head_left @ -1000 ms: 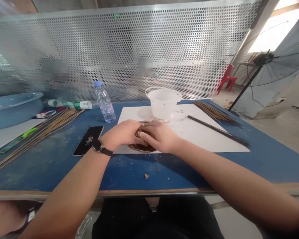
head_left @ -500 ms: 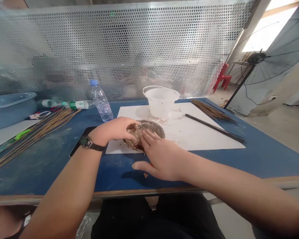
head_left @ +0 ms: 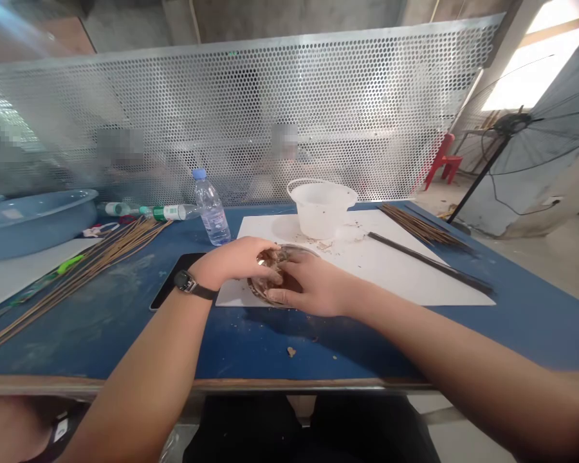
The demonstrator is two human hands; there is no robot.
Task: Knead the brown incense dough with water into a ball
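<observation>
A shallow round metal bowl (head_left: pixel 257 293) sits at the front left edge of a white board (head_left: pixel 390 276). Inside is a crumbly, damp brown mixture (head_left: pixel 273 262), partly covered by my fingers. My left hand (head_left: pixel 246 258), with a watch on its wrist, reaches over the bowl's left side, its thumb and fingers curled around some of the mixture. From the right, my right hand (head_left: pixel 316 283) dips into the bowl, fingers bent down and thumb drawn in against the mixture; its fingertips are hidden. The two hands nearly meet.
Behind the bowl stands a white plastic bucket (head_left: pixel 322 215). A water bottle (head_left: pixel 213 215) and a flat black device (head_left: pixel 170 289) are on the left, near thin brown sticks (head_left: pixel 110 254) and a blue basin (head_left: pixel 38 225). A dark bar (head_left: pixel 429 260) and more sticks (head_left: pixel 422 226) lie right.
My right hand has gone from lying flat with its thumb outside the bowl to bent fingers, thumb inside. My left hand stays at the bowl. The view has tilted up slightly.
</observation>
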